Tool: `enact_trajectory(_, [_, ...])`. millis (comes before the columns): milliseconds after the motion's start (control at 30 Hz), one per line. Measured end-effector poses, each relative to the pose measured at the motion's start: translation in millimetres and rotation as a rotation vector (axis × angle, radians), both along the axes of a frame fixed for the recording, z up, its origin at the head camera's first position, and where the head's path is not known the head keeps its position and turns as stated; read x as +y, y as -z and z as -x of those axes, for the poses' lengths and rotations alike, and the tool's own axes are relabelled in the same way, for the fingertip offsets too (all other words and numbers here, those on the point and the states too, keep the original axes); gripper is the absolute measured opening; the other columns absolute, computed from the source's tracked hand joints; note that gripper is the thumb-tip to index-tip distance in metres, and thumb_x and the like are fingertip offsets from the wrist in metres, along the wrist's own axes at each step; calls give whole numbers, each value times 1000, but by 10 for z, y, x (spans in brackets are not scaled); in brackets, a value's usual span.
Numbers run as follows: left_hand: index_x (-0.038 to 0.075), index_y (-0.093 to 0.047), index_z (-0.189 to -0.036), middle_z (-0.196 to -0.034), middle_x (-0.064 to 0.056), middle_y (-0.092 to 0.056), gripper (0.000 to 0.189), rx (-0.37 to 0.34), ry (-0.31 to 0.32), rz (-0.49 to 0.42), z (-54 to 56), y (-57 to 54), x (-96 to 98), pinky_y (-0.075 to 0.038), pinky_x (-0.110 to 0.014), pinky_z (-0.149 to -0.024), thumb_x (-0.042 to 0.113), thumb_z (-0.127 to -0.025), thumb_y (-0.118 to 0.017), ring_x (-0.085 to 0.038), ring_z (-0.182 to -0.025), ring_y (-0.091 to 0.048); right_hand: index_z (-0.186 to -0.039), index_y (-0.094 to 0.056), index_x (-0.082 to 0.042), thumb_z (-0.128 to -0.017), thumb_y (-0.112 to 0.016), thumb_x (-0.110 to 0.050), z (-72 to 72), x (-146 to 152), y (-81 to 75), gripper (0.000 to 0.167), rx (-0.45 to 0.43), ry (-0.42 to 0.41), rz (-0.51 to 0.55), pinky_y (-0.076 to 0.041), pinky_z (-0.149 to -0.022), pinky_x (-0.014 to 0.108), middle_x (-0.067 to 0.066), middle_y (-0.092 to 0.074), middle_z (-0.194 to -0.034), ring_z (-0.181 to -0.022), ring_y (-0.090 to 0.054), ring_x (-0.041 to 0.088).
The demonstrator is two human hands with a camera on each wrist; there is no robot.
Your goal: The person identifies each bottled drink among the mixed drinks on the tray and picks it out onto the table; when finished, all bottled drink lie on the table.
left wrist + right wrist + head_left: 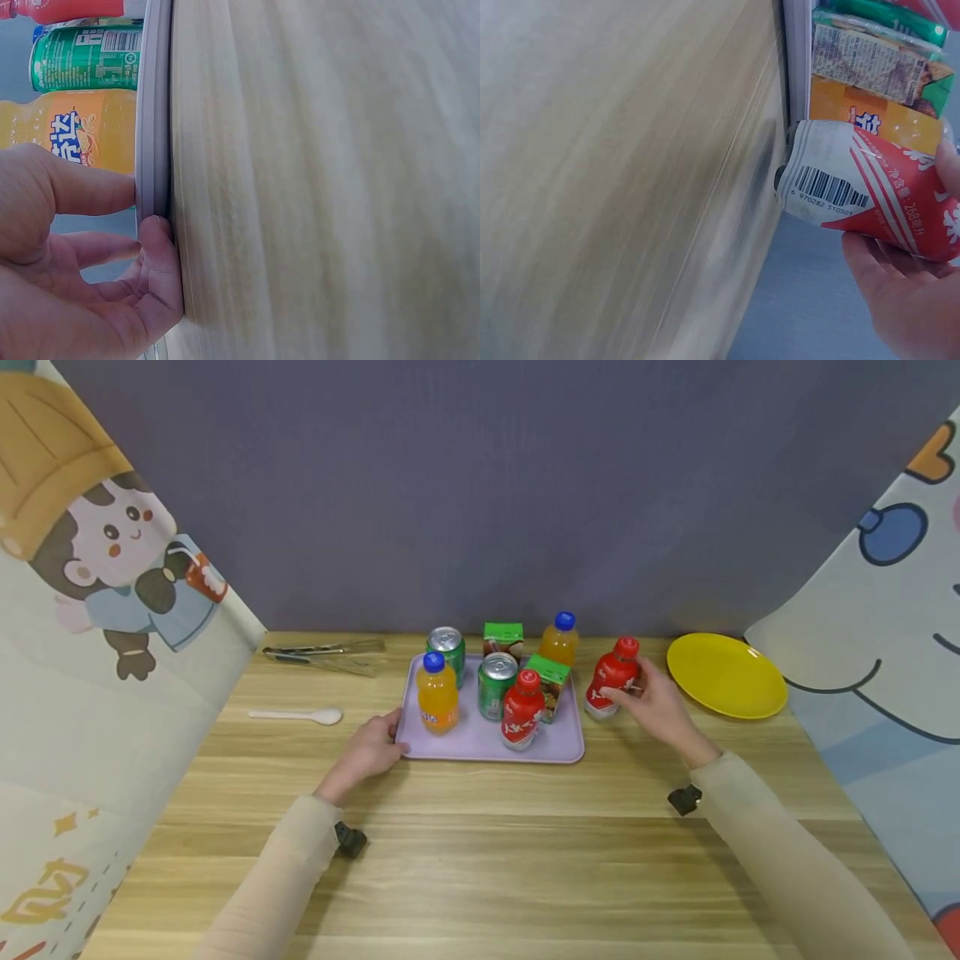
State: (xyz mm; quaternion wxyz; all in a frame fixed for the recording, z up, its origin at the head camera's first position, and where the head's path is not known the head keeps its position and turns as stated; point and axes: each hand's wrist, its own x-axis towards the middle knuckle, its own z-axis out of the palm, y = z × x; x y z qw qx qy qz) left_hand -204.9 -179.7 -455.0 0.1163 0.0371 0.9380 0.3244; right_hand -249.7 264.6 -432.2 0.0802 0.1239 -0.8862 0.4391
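Note:
My left hand (370,748) grips the front left corner of a lilac tray (465,745), pinching its rim in the left wrist view. Beyond the tray's right edge, my right hand (660,706) holds a red-capped red and white bottle (615,672), slightly tilted; whether its base touches the table I cannot tell. Standing on the tray are another red bottle (522,714), two orange soda bottles with blue caps (438,700) (561,642), two green cans (495,685) (447,647) and two green-topped drink cartons (550,681) (503,639), some partly hidden.
A yellow plate (726,677) lies at the back right. Metal tongs (322,653) and a whitish spoon (296,716) lie left of the tray on the wooden table (517,860). A dark wall (480,510) rises behind, with printed panels at both sides.

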Motion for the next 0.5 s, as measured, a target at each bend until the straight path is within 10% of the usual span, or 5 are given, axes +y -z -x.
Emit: enact_trajectory(500, [-3,-33,-145,-105,-17,-60,71,4,5,8,9,13,-4,-48,-41,-81,9,-85,-68,-27,-91,-56,-134,-40,6,-85,-73,-23,264,-14,97,66,-14,67,35,-48,-87,48,24,-55,-123,-105,-57,38])
